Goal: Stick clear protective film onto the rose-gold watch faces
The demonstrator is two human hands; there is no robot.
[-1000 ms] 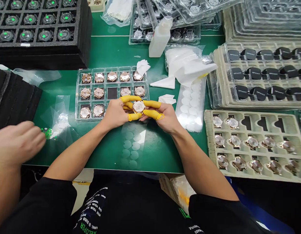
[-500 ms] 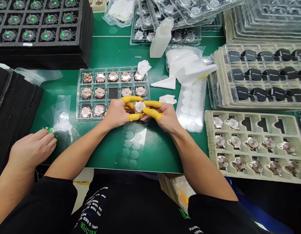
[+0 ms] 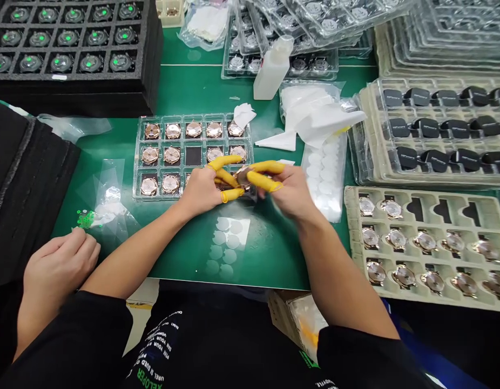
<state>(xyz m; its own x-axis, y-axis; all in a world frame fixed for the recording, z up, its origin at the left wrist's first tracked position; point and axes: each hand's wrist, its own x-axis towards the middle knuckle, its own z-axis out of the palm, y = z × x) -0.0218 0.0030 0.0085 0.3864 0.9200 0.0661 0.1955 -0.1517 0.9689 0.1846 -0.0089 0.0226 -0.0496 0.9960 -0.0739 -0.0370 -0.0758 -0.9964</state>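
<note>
My left hand (image 3: 203,189), in yellow finger cots, grips a rose-gold watch case (image 3: 242,175) above the front edge of a clear tray. From the other side my right hand (image 3: 292,189), also in yellow finger cots, closes its thumb and finger on the same case. The case is tilted and smeared by motion, and fingers cover most of it. In the clear tray (image 3: 135,162) below sit several rose-gold watch cases, and one pocket of its middle row shows only a dark pad. Nearer me, a sheet of round clear films (image 3: 223,246) lies on the green table.
Another person's hand (image 3: 61,265) rests at the left, beside green dots (image 3: 86,219). A black foam tray (image 3: 148,65) stands back left. A white bottle (image 3: 270,70) and white wipes (image 3: 329,121) lie beyond my hands. A beige watch tray (image 3: 349,216) is at the right.
The watch case has turned from facing up to a tilted pose between my hands. My right hand has shifted and blurs. The other person's hand has drawn back from the green dots.
</note>
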